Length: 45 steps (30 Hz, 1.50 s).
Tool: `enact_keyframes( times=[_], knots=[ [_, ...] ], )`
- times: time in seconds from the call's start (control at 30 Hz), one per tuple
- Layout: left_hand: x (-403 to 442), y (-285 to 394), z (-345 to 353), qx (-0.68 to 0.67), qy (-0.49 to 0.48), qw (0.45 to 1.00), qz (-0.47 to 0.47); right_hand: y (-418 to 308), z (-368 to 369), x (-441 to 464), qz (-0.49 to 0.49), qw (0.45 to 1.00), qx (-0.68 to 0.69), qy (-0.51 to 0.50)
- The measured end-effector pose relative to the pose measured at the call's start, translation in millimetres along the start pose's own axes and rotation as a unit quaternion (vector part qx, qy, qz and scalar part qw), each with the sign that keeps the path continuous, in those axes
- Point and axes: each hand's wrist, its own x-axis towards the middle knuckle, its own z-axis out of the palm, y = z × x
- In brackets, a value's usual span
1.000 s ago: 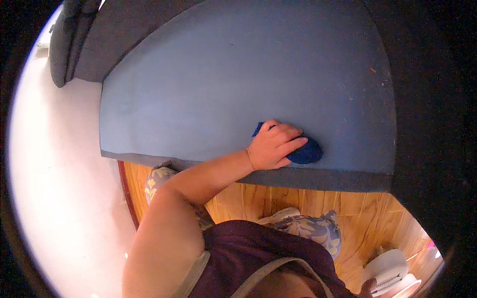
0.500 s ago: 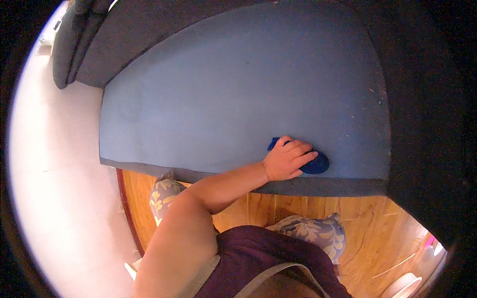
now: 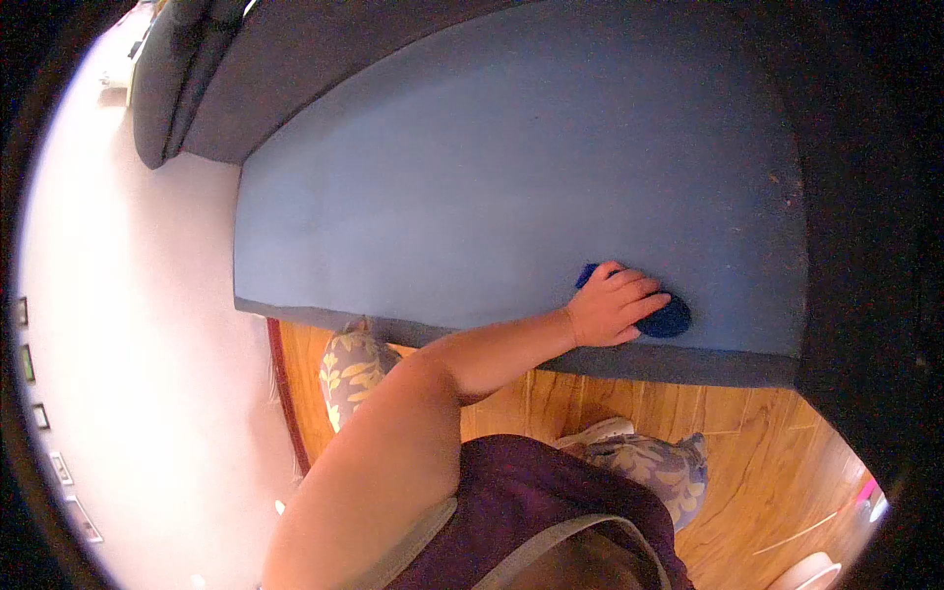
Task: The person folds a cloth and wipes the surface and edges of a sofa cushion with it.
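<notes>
My left hand lies palm down over a dark blue, soft-looking pad, its fingers curled around it. A rounded end of the pad shows past my fingertips, and a small corner sticks out behind my knuckles. The pad rests on the blue seat of a dark sofa, near the front edge on the right. Whether it is a cloth, sponge or brush, I cannot make out. My right hand is out of view.
Small pale specks dot the right side of the seat. Dark upholstery borders the seat. A white wall stands at left. Below are a wooden floor, my patterned trouser legs and a white basin-like object.
The whole view has shifted, so the sofa and my hand appear farther right. My left hand keeps its grip on the pad, at nearly the same spot on the seat.
</notes>
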Motion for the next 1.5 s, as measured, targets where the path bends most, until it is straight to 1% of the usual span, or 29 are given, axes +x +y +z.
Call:
enact_keyframes(
  times=[0.13,0.17,0.2,0.23,0.33,0.4,0.43,0.47,0.5,0.53,0.63,0.67,0.7,0.77,0.8,0.87,0.9,0.97,1.03,1.1,1.13,1.17,1.2,1.27,1.3,1.37,1.4,1.47,1.5],
  knots=[
    [0.0,3.3,-24.5,0.004,-0.004,1.0,-0.025,-10.4,-5.3,-24.2,-0.001,1.0,-0.011,-0.016],
    [3.6,1.2,-29.2,0.028,-0.01,0.999,-0.036,-13.6,-10.0,-27.5,-0.001,1.0,-0.012,-0.021],
    [9.2,4.7,-35.1,0.04,-0.021,0.998,-0.042,-21.5,-14.9,-36.1,0.002,1.0,-0.015,-0.024],
    [39.0,6.8,-40.9,0.035,-0.021,0.998,-0.041,-33.1,-27.5,-40.6,0.006,1.0,-0.012,-0.024],
    [46.3,-2.3,-77.3,0.028,-0.022,0.997,-0.067,-54.1,-31.0,-71.6,0.0,0.999,-0.013,-0.031],
    [51.4,-9.1,-89.1,0.028,-0.033,0.996,-0.072,-65.9,-29.0,-75.3,-0.003,0.999,-0.013,-0.042],
    [68.1,6.1,-48.0,0.036,-0.044,0.996,-0.072,-59.8,-38.9,-48.6,-0.009,0.999,-0.004,-0.05],
    [74.0,33.8,-3.7,0.059,-0.055,0.996,-0.037,-21.1,-37.8,-11.6,0.001,0.997,0.019,-0.068],
    [61.9,36.2,8.5,0.074,-0.072,0.994,-0.041,-10.1,-28.9,-4.4,-0.004,0.997,0.031,-0.07],
    [62.6,33.6,8.3,0.09,-0.084,0.991,-0.047,-9.8,-26.7,-5.1,-0.014,0.997,0.035,-0.073],
    [61.3,39.7,-1.6,0.098,-0.064,0.991,-0.06,-4.9,-20.7,-16.7,-0.037,0.995,0.043,-0.081],
    [57.4,40.1,-1.5,0.111,-0.086,0.987,-0.078,-5.4,-18.7,-21.4,-0.037,0.995,0.038,-0.083],
    [59.2,42.9,-2.0,0.112,-0.079,0.987,-0.078,-6.9,-19.2,-25.8,-0.044,0.995,0.039,-0.087],
    [59.3,43.9,-2.4,0.134,-0.107,0.971,-0.169,-8.6,-18.3,-36.2,-0.051,0.994,0.041,-0.091],
    [53.1,44.8,-6.0,0.135,-0.099,0.971,-0.171,-10.5,-17.3,-42.5,-0.058,0.993,0.041,-0.093],
    [40.2,47.8,-15.1,0.079,-0.116,0.947,-0.29,-14.6,-14.7,-52.2,-0.075,0.991,0.041,-0.104],
    [32.8,47.3,-21.1,0.08,-0.107,0.948,-0.29,-15.2,-14.6,-52.6,-0.082,0.99,0.044,-0.107],
    [4.0,53.3,-43.7,0.058,-0.156,0.919,-0.357,-12.6,-13.9,-52.1,-0.095,0.987,0.049,-0.118],
    [-26.8,39.6,-51.7,0.06,-0.148,0.914,-0.373,-12.6,-10.8,-55.9,-0.111,0.984,0.055,-0.128],
    [-43.1,28.0,-66.1,0.099,-0.171,0.903,-0.38,-20.4,-8.6,-65.5,-0.124,0.981,0.063,-0.133],
    [-44.7,28.4,-91.6,0.125,-0.166,0.888,-0.41,-19.9,-5.4,-61.2,-0.136,0.977,0.073,-0.148],
    [-46.7,27.1,-99.5,0.133,-0.171,0.875,-0.434,-16.1,-6.3,-58.2,-0.143,0.975,0.079,-0.153],
    [-50.5,29.4,-113.1,0.135,-0.161,0.879,-0.429,-18.5,-6.1,-58.4,-0.152,0.972,0.082,-0.158],
    [-54.2,31.6,-127.9,0.143,-0.137,0.862,-0.466,-22.3,-7.0,-58.2,-0.157,0.97,0.086,-0.164],
    [-53.2,32.7,-126.2,0.141,-0.138,0.864,-0.463,-26.8,-6.0,-57.7,-0.157,0.969,0.088,-0.168],
    [-56.6,41.3,-117.2,0.264,-0.025,0.893,-0.364,-35.9,-1.8,-60.2,-0.149,0.97,0.095,-0.169],
    [-53.6,48.0,-114.9,0.263,-0.029,0.895,-0.358,-41.2,2.4,-59.6,-0.146,0.969,0.097,-0.171],
    [-38.0,55.8,-116.1,0.208,-0.055,0.932,-0.292,-57.4,14.1,-55.2,-0.138,0.97,0.1,-0.176],
    [-38.4,52.9,-109.7,0.208,-0.063,0.932,-0.289,-64.7,20.6,-52.7,-0.133,0.97,0.101,-0.176]
  ],
)
